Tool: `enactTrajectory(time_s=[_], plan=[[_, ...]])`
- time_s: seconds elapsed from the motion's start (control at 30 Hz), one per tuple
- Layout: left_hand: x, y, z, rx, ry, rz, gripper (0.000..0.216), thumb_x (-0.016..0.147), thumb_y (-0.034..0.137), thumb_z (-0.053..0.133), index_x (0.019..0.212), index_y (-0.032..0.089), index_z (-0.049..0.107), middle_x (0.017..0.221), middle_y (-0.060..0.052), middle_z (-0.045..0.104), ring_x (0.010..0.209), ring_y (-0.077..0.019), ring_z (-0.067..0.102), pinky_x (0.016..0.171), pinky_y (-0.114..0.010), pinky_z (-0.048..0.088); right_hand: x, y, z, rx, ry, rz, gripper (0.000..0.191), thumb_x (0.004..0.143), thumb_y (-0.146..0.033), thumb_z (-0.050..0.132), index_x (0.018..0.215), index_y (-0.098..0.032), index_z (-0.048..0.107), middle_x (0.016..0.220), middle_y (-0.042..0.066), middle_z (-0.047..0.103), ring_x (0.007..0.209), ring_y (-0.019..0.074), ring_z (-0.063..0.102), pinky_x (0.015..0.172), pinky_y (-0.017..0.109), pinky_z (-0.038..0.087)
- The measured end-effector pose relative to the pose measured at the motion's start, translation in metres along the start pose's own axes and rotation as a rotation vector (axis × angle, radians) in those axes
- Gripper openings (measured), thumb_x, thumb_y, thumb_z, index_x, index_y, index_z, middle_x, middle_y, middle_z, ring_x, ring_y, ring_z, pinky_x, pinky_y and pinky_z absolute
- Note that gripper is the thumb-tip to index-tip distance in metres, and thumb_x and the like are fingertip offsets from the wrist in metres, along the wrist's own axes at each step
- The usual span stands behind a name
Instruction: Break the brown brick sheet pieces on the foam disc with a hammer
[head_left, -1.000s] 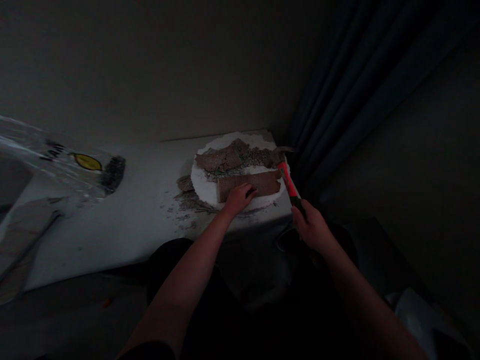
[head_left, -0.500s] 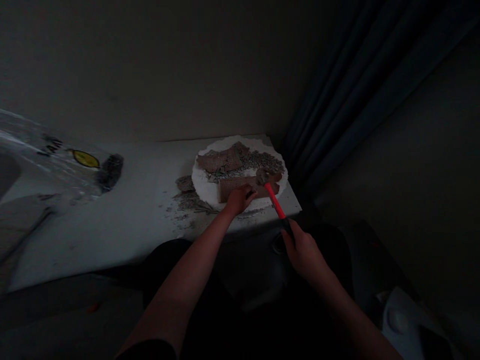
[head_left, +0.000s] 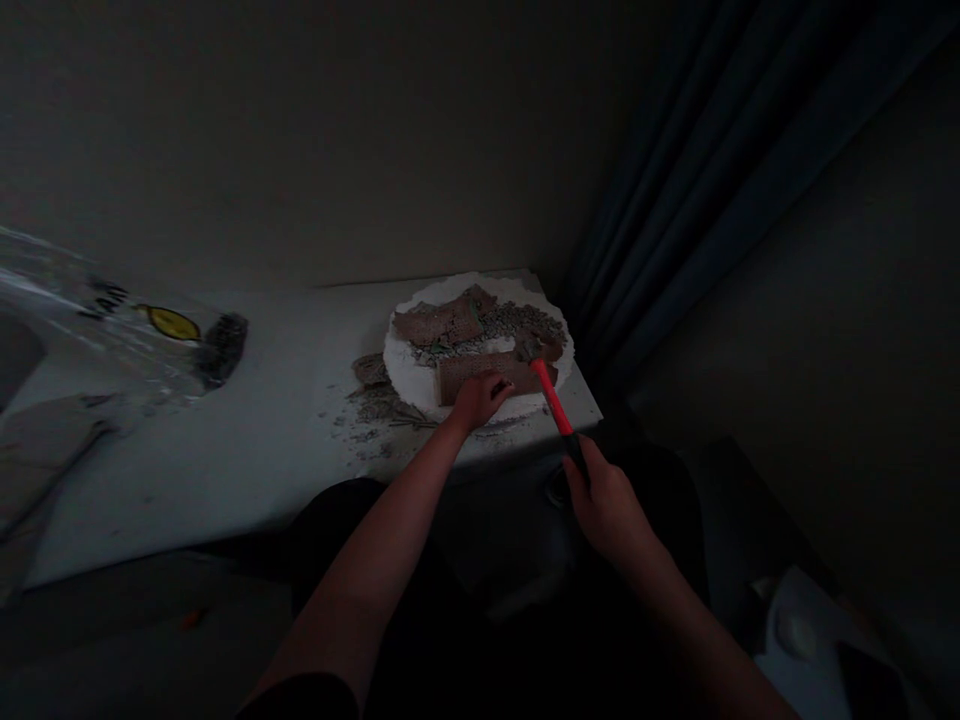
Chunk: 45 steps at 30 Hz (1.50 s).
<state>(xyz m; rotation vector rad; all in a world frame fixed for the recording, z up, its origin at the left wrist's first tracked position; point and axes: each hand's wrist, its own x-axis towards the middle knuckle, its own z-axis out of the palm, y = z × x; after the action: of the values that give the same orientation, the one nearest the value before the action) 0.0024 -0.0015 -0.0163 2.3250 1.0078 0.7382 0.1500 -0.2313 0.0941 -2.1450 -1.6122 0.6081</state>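
Hammer (head_left: pixel 553 400), its head at brown slab (head_left: pixel 454 380).
Right hand (head_left: pixel 604 497) wraps the handle; left hand (head_left: pixel 480 400) lies half-curled on slab, grip unclear; grey rubble (head_left: pixel 521 320) behind.

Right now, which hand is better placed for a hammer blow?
The right hand, I'd judge: it grips the hammer, whose head is over the right part of the brown piece. The left hand rests on that piece, apparently steadying it.

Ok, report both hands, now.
Left hand: on the brown strip; whether its grip is closed cannot be told.
Right hand: closed, holding the hammer.
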Motion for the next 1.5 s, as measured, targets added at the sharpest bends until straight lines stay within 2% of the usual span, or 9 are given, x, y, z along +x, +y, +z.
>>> enactTrajectory(time_s=[0.13,0.53,0.67,0.9,1.13,1.27,1.37,1.43,1.5], plan=[[0.0,0.001,0.0,0.007,-0.004,-0.016,0.025,0.092,0.039,0.058,0.088,0.018,0.07,0.086,-0.009,0.071,0.078,-0.0192,0.063,0.073,-0.03,0.048,0.003,-0.002,-0.001,-0.035,-0.056,0.051,0.04,0.102,-0.032,0.037,0.131,-0.013,0.055,0.097,0.016,0.076,0.092,0.0291,0.074,0.076,0.034,0.053],[0.001,0.001,-0.001,0.04,-0.035,-0.014,0.019,0.091,0.033,0.06,0.083,0.017,0.068,0.085,-0.007,0.069,0.079,-0.0172,0.063,0.076,-0.027,0.048,0.002,-0.003,0.001,0.042,-0.019,0.02,0.039,0.102,-0.034,0.037,0.129,-0.012,0.056,0.096,0.016,0.075,0.092,0.03,0.073,0.075,0.034,0.052],[0.001,0.002,-0.002,-0.008,-0.058,-0.043,0.011,0.083,0.026,0.063,0.086,0.017,0.068,0.083,-0.006,0.067,0.075,-0.0172,0.062,0.073,-0.028,0.048,0.004,0.0,0.007,0.051,-0.045,0.029,0.037,0.102,-0.031,0.039,0.128,-0.013,0.057,0.093,0.015,0.075,0.09,0.0285,0.074,0.075,0.033,0.052],[0.0,-0.009,-0.002,-0.232,0.28,-0.078,0.044,0.076,0.012,0.055,0.12,0.015,0.056,0.105,-0.009,0.064,0.09,-0.0192,0.061,0.084,-0.034,0.051,0.007,0.007,0.01,0.062,-0.003,0.014,0.04,0.102,-0.035,0.038,0.13,-0.012,0.055,0.097,0.016,0.075,0.09,0.0304,0.073,0.075,0.036,0.052],[0.001,-0.013,0.001,-0.466,0.348,-0.144,0.037,0.079,0.011,0.05,0.114,0.018,0.056,0.099,-0.005,0.064,0.085,-0.0165,0.062,0.077,-0.031,0.051,0.003,0.01,0.025,0.127,-0.081,0.028,0.037,0.1,-0.032,0.04,0.126,-0.013,0.058,0.096,0.014,0.075,0.091,0.0283,0.073,0.076,0.035,0.052],[0.005,-0.011,-0.004,-0.527,0.438,-0.133,0.035,0.076,0.011,0.049,0.109,0.02,0.056,0.094,-0.003,0.064,0.084,-0.016,0.061,0.078,-0.031,0.05,0.003,0.01,0.016,0.136,-0.013,-0.016,0.036,0.102,-0.036,0.039,0.125,-0.016,0.057,0.092,0.011,0.074,0.085,0.0266,0.073,0.074,0.033,0.051],[0.002,0.006,-0.019,-0.566,0.515,-0.086,0.033,0.077,0.013,0.051,0.109,0.02,0.056,0.091,-0.002,0.063,0.083,-0.0156,0.061,0.078,-0.03,0.05,0.027,0.009,0.005,0.041,-0.008,-0.041,0.034,0.102,-0.035,0.039,0.126,-0.017,0.056,0.096,0.011,0.074,0.089,0.0269,0.072,0.076,0.033,0.05],[-0.008,0.026,-0.031,-0.595,0.439,-0.01,0.027,0.081,0.016,0.051,0.107,0.02,0.057,0.088,-0.002,0.063,0.081,-0.0149,0.06,0.076,-0.029,0.049,0.059,0.007,0.001,-0.11,0.001,-0.027,0.034,0.102,-0.034,0.041,0.129,-0.017,0.054,0.1,0.013,0.074,0.092,0.0283,0.072,0.077,0.034,0.05],[-0.023,0.051,-0.036,-0.596,0.173,0.093,0.015,0.085,0.02,0.051,0.097,0.019,0.059,0.083,-0.002,0.063,0.076,-0.0141,0.059,0.072,-0.027,0.048,0.098,0.004,0.0,-0.267,0.015,-0.019,0.037,0.102,-0.034,0.043,0.134,-0.017,0.052,0.102,0.014,0.074,0.093,0.0294,0.072,0.078,0.035,0.049]])
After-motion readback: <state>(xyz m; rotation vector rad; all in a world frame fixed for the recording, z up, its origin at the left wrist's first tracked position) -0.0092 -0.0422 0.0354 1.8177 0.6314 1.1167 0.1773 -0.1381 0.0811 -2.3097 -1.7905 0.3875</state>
